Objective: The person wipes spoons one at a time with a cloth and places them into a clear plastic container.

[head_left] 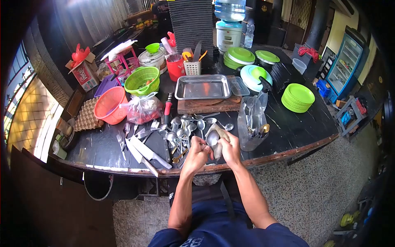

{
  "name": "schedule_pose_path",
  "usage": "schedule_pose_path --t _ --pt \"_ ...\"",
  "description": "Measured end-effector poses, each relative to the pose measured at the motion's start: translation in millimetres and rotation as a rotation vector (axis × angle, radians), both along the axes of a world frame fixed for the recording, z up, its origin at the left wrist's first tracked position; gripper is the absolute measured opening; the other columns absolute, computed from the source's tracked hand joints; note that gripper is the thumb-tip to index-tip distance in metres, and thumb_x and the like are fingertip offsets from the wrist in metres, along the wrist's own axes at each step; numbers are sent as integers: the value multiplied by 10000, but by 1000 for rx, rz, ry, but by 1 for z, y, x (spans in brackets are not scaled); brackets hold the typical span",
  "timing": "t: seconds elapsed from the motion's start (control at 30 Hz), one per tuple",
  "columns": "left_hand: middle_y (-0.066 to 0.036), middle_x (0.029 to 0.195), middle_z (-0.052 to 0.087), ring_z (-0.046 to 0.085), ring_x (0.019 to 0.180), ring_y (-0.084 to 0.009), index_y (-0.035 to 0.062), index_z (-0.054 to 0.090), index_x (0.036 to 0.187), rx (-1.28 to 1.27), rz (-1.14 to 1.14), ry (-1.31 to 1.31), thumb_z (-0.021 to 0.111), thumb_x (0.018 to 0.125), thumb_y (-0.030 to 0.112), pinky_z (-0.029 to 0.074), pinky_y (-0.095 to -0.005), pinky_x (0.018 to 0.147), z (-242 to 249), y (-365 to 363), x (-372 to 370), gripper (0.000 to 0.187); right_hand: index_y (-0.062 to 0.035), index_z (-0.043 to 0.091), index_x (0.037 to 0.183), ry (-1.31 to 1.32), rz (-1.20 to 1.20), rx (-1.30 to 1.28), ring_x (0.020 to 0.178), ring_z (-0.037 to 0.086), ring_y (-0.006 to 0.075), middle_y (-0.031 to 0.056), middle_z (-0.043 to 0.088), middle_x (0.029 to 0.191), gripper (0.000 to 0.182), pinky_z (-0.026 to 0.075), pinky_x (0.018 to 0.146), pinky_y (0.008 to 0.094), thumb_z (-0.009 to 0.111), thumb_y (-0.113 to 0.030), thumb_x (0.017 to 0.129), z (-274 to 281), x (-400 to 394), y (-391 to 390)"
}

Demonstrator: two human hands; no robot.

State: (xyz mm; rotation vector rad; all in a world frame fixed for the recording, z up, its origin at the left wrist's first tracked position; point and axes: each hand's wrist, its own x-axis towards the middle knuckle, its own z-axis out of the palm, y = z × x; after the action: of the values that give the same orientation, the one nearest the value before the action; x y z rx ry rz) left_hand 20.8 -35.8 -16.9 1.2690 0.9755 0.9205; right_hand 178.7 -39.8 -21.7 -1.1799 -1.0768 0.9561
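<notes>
Near the table's front edge, my left hand is closed around the handle end of a spoon. My right hand pinches a greyish cloth against the spoon's bowl. Just beyond and left of my hands lies a loose pile of spoons. Several forks are further left, beside two knives with pale handles. A clear container holding spoons and gold-coloured cutlery stands to the right of my right hand.
Behind the pile, a metal tray rests on a wooden board. Green plates are stacked at the right. An orange basin, a green basket, a filled plastic bag and egg trays occupy the left.
</notes>
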Motion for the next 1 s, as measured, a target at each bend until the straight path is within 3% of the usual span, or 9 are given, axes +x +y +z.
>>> schedule_pose_path --t 0.07,0.3,0.4,0.47,0.5,0.6,0.63,0.77,1.0 --pt "-106 718 643 487 606 -102 35 287 1116 43 18 42 467 1031 25 413 -264 569 -2 3 -2 199 21 680 1236 26 33 -9 735 534 57 -14 663 896 428 442 642 244 533 8 835 -3 -4 -6" --pt "-150 661 594 334 424 -51 105 262 1145 -203 -65 -215 501 1079 165 213 -241 373 -24 13 4 255 32 702 1074 152 126 -75 764 580 26 -1 688 854 210 464 632 230 651 -149 982 -1 -5 -16" --pt "-157 746 609 512 543 -119 76 264 1192 -158 -26 -78 523 1058 130 392 -267 477 -24 12 8 297 23 712 1077 153 190 -137 782 632 64 17 722 890 243 508 689 249 718 -198 977 -16 0 -15" --pt "-150 877 606 512 585 -128 92 260 1282 133 162 95 503 1026 39 370 -270 444 -49 17 20 357 26 712 1117 36 85 -30 832 640 67 22 731 937 255 519 731 253 708 -192 984 -16 -6 -17" --pt "-124 1017 601 587 808 -162 82 295 1371 138 172 115 533 1018 44 482 -292 631 -45 16 22 427 15 713 1148 56 94 -1 873 632 66 22 732 994 268 521 769 253 706 -201 989 -19 -8 -15" --pt "-101 1103 592 577 986 -167 88 358 1438 166 128 -101 567 1012 63 489 -319 841 -34 12 26 475 4 713 1141 85 116 -17 859 603 54 -4 709 983 273 508 759 247 702 -227 998 -23 -8 -15" --pt "-72 1197 576 577 1051 -152 55 512 1387 103 169 -179 613 991 68 460 -317 950 -39 13 28 409 4 713 1141 87 115 -14 859 603 54 -4 709 983 273 508 759 247 702 -227 998 -25 -8 -15" --pt "-52 1275 568 592 1109 -143 -16 701 1106 285 343 -420 658 947 28 446 -290 989 -43 19 30 171 -6 702 1089 156 281 -63 779 521 23 -55 641 890 263 447 660 227 700 -253 1000 -27 -11 -21" --pt "0 902 671 582 772 -58 9 715 1027 113 407 -379 712 956 77 463 -223 698 -32 18 11 98 32 689 1133 128 386 -75 813 574 29 -37 673 925 235 498 710 233 728 -121 959 -27 -16 -37"
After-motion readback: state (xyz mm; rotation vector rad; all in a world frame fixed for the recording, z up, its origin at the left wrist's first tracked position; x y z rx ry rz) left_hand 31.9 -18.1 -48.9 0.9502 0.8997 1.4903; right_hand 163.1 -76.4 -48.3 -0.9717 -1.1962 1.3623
